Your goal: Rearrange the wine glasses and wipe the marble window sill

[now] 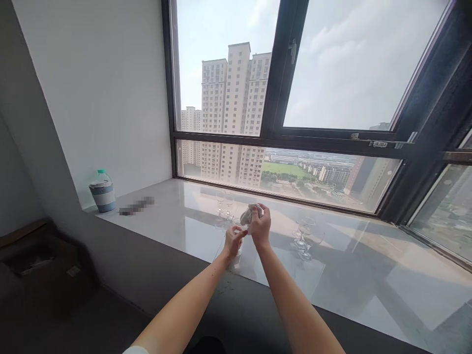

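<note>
My left hand (pixel 233 242) is closed around a clear stemmed glass, most of it hidden by the fingers; its foot (pixel 239 252) shows below the hand. Just to the right and slightly higher, my right hand (pixel 261 225) grips a crumpled light grey cloth (pixel 246 216). The cloth is close above the glass; whether they touch, I cannot tell. Beyond my left hand stand clear stemmed glasses (pixel 220 202) on the glossy windowsill (pixel 165 221). Several more stemmed glasses (pixel 304 241) stand grouped to the right of my right hand.
At the sill's left end stands a blue-and-white bucket (pixel 103 196) with a green-topped bottle (pixel 102 173) in it. A blurred-out dark item (pixel 136 206) lies beside it. Behind the sill rises a dark-framed window (pixel 273 141). The sill's front edge (pixel 177 250) drops off towards me.
</note>
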`<state>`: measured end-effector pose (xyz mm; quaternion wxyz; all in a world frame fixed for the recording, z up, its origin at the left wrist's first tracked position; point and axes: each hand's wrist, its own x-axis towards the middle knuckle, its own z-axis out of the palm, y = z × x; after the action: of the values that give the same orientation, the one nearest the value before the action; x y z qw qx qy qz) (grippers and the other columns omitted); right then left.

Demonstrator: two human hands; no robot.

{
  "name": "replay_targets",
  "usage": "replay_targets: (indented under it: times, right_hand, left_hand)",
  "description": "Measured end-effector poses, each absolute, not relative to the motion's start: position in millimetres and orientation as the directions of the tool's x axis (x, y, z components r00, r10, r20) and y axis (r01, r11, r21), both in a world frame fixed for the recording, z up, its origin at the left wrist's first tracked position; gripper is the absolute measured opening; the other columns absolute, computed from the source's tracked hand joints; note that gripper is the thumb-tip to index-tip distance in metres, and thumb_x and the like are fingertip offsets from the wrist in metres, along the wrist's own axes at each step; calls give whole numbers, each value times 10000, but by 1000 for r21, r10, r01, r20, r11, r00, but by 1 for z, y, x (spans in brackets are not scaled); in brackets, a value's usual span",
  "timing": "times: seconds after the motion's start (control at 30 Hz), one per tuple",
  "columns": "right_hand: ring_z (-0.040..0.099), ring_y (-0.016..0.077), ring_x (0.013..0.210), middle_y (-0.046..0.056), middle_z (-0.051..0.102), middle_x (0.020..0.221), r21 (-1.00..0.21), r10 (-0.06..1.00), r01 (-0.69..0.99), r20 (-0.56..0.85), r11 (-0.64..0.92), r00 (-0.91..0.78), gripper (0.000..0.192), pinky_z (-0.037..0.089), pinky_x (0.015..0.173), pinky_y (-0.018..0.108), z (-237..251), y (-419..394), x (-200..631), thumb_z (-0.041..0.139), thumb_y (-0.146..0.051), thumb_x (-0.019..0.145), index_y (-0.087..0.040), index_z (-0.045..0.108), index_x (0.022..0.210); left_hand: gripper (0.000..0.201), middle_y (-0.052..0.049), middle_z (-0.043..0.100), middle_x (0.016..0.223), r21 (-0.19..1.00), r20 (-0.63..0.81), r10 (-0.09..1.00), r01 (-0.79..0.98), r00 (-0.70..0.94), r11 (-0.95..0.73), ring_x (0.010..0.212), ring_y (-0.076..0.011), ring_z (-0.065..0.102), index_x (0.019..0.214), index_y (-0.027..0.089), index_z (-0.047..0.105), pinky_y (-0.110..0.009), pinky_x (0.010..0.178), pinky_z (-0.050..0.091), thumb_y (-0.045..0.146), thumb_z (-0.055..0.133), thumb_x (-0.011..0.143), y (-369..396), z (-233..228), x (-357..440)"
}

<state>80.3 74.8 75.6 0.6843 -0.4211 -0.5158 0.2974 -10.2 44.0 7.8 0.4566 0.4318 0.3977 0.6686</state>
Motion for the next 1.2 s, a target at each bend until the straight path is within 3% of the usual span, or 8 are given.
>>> replay_targets:
  times: [0.1,0.23,0.4,0.57,0.8,0.93,1.07,1.2]
  right_hand:
    - [637,229,908,136,673,1042,-939,802,157,344,307,489,508,473,778,325,56,74,88,424,-554,879,-157,511,1184]
    - [651,280,917,179,681,1038,-940,887,317,250,126,388,517,464,746,345,13,59,80,376,-499,889,-130,479,1236]
    - [658,279,888,145,699,980,-860,923,431,361,274,133,520,454,745,343,-11,43,65,355,-444,907,-139,453,1317]
    - [632,244,977,131,687,1066,-902,925,296,362,315,117,481,459,833,332,-8,49,70,380,-418,886,-148,505,1264]
    - [628,247,956,124,686,1049,-892,931,305,362,333,43,519,458,826,328,-10,46,70,419,-427,864,-147,487,1296]
    - [620,261,968,136,677,1069,-906,944,319,320,279,84,510,449,826,334,-7,46,68,418,-430,864,-145,489,1281]
    - [632,275,887,145,686,986,-906,937,376,284,193,202,521,446,760,337,-3,39,71,429,-411,855,-128,473,1290]
    - [636,269,795,102,687,867,-808,929,559,329,185,168,597,427,675,312,5,7,108,452,-510,865,-161,445,1350]
  left_hand:
    - [380,113,369,389,923,231,944,-252,-236,-289,338,-44,261,739,197,499,-192,383,177,488,717,626,45,5,-9]
    - [372,101,407,409,913,262,918,-232,-297,-335,352,-45,303,726,188,510,-188,396,203,466,732,619,46,2,-7]
    - [449,99,425,443,857,220,908,-374,-357,-354,374,-47,344,735,194,489,-183,403,248,504,776,581,47,2,-11]
    - [496,146,217,436,714,22,890,-616,-455,-332,322,-33,190,747,219,424,-190,346,134,608,712,638,51,5,-23]
    - [489,138,185,499,524,-204,863,-796,-463,-303,346,-39,183,788,231,385,-202,345,184,620,668,698,55,10,-34]
    - [480,135,204,495,588,-168,851,-744,-497,-319,351,-40,196,793,230,397,-201,344,190,610,675,702,55,10,-30]
    - [474,137,217,467,720,-18,883,-619,-469,-314,337,-38,197,772,230,407,-194,340,169,592,701,689,52,9,-23]
    - [461,133,257,444,821,83,916,-494,-392,-286,336,-36,217,746,228,413,-187,348,160,561,725,678,50,8,-18]
